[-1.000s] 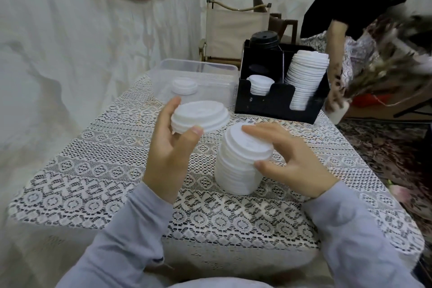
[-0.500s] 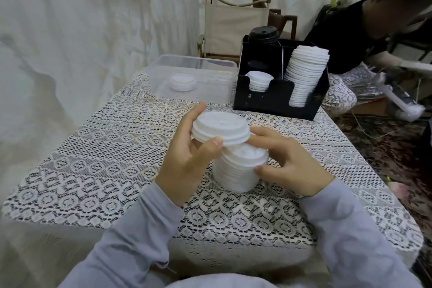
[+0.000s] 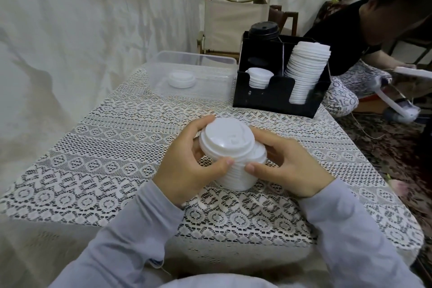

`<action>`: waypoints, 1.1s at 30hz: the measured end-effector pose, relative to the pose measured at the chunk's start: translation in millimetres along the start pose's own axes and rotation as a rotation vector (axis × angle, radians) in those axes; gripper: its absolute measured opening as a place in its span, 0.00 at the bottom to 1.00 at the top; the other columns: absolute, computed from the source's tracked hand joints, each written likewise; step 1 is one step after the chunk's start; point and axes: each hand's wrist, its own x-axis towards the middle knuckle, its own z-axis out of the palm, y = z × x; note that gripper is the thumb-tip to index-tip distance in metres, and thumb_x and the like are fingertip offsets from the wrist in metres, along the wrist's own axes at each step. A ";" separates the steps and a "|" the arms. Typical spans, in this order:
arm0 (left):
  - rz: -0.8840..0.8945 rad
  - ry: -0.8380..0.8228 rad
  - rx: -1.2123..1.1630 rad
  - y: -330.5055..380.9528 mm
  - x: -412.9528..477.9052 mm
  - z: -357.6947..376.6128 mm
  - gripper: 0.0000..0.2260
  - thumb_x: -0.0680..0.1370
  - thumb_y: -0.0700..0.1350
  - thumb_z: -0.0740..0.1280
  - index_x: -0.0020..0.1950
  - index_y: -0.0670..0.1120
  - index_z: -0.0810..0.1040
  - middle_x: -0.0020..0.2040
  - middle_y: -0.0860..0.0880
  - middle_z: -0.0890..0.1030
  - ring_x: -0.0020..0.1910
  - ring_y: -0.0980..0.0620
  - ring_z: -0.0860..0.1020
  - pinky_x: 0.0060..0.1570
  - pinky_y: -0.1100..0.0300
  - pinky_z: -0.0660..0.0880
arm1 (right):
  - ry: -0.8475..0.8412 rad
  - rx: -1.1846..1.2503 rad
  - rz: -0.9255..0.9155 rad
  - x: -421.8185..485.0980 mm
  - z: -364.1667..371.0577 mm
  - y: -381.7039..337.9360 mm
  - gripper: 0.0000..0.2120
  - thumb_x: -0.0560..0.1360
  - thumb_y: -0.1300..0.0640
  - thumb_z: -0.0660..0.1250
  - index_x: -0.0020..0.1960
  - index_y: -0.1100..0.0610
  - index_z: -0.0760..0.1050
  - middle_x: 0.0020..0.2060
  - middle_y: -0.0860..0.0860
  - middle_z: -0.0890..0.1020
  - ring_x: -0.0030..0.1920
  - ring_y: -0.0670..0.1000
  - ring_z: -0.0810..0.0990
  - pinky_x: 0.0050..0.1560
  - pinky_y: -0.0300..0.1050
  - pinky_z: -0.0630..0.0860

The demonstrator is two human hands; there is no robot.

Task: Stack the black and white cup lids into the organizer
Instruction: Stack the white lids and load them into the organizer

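Note:
A stack of white lids (image 3: 236, 176) stands on the lace tablecloth in front of me. My left hand (image 3: 189, 168) grips a few white lids (image 3: 226, 139) and holds them askew on top of that stack. My right hand (image 3: 287, 166) curls round the stack's right side. The black organizer (image 3: 278, 98) stands at the back right. It holds a tall white lid stack (image 3: 306, 72), a short white stack (image 3: 259, 77) and black lids (image 3: 264, 29) at its rear.
A clear plastic bin (image 3: 194, 77) with a few white lids (image 3: 181, 79) sits left of the organizer. A person in black bends at the right beside the table. A folding chair (image 3: 233, 18) stands behind. The table's front edge is near my sleeves.
My left hand has carried its lids rightward and down onto the top of the stack. My right hand has slid lower on the stack's side. The person at the right has bent down.

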 end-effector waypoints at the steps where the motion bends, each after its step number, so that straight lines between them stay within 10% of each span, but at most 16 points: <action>1: -0.008 -0.004 -0.002 -0.4 -0.2 0.0 0.31 0.58 0.51 0.75 0.59 0.56 0.70 0.60 0.53 0.76 0.59 0.56 0.77 0.54 0.64 0.75 | -0.001 -0.004 0.000 -0.2 0.0 0.0 0.34 0.66 0.48 0.73 0.70 0.51 0.68 0.66 0.44 0.74 0.66 0.42 0.72 0.68 0.42 0.68; 25: 0.078 -0.001 -0.085 11.4 1.9 -1.5 0.39 0.54 0.61 0.79 0.62 0.55 0.71 0.62 0.56 0.78 0.63 0.55 0.75 0.60 0.60 0.73 | 0.238 0.017 -0.148 -2.5 -3.1 -28.8 0.35 0.58 0.32 0.74 0.64 0.35 0.71 0.65 0.39 0.75 0.69 0.41 0.68 0.72 0.49 0.63; 33: 0.086 -0.069 0.012 16.3 18.1 10.3 0.35 0.58 0.67 0.74 0.62 0.62 0.68 0.63 0.60 0.75 0.63 0.61 0.73 0.63 0.62 0.71 | 0.368 0.135 -0.195 -0.3 -5.0 -16.8 0.31 0.61 0.38 0.76 0.59 0.50 0.75 0.59 0.47 0.80 0.63 0.48 0.76 0.64 0.42 0.72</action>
